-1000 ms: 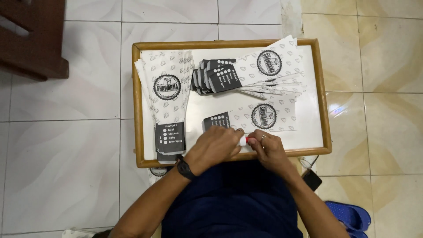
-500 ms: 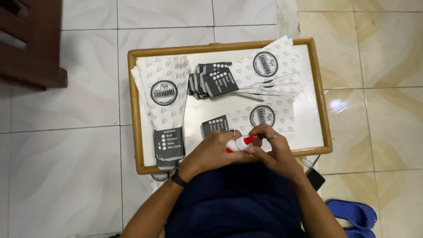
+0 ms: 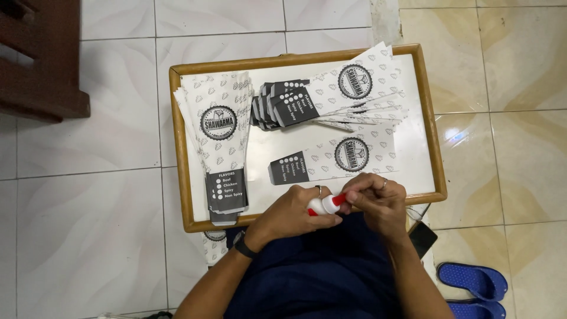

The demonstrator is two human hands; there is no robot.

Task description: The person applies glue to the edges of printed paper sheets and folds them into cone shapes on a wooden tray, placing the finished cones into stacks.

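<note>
Left hand (image 3: 295, 214) fingers wrapped round small white bottle (image 3: 319, 205); right hand (image 3: 375, 198) fingers pinch its red cap (image 3: 339, 199); printed paper sleeve (image 3: 333, 159) just beyond fingers

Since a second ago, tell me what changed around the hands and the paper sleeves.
The left hand and right hand lifted off the single paper sleeve and drew back to the tray's near edge. They now grip a small white bottle with a red cap between them, unseen a second ago. The sleeve stacks stayed put.
</note>
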